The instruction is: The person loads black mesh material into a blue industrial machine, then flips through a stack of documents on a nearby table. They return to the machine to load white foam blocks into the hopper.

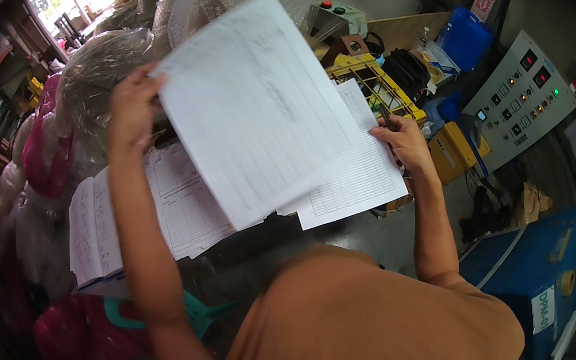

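My left hand [136,105] pinches the upper left edge of a large white sheet of paper [256,111], which is lifted, tilted and blurred. Faint print or handwriting covers it. Partly behind it is a ruled form sheet [355,185], its right edge gripped by my right hand [404,141]. A dark slim object [385,116], perhaps a pen, shows at the fingers of that hand. Under my left forearm lie an open book [92,226] with handwritten pages and a printed table form [191,201]. The raised sheet hides part of these papers.
Bubble wrap [204,4] and plastic bags [96,74] pile up behind. A yellow crate [377,83], blue jug [467,38] and grey control panel [523,99] are on the right. A blue box [534,256] stands lower right, a teal plastic chair [200,314] lower left.
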### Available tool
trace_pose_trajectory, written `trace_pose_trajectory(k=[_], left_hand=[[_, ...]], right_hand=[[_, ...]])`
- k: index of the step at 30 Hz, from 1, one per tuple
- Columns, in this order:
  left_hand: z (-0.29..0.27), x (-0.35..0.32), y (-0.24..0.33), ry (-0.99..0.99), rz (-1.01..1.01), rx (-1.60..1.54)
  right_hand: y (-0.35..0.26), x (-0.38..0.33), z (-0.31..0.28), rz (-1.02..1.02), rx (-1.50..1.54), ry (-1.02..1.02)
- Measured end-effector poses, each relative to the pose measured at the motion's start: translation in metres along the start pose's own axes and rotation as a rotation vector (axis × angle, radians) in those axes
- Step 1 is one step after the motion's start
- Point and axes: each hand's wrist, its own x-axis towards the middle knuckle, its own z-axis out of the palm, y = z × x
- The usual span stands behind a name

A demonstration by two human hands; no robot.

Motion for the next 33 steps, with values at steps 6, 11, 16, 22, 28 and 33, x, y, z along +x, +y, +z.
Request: trace_pose_trajectory(k=[6, 11, 16, 22, 28, 33], left_hand=[[0.080, -0.008, -0.068, -0.134, -0.261, 0.131], [0.112, -0.011, -0.109, -0.149, -0.374, 0.088], [0.119, -0.009, -0.119, -0.200, -0.395, 0.101], [0.135, -0.009, -0.126, -0.164, -0.397, 0.105], [0.130, -0.011, -0.124, -0.154, -0.320, 0.277], [0.140, -0.019, -0.091, 0.000, -0.250, 0.302]], right_hand=[[0.000, 0.010, 0.017, 0.050, -0.082, 0.034], [-0.002, 0.004, 0.017, 0.075, -0.050, 0.041], [-0.007, -0.002, 0.020, 0.094, 0.055, 0.040], [0.000, 0.004, 0.014, 0.164, 0.156, 0.023], [-0.001, 0.001, 0.024, 0.007, 0.112, 0.032], [0.013, 0.013, 0.003, 0.000, 0.288, -0.101]])
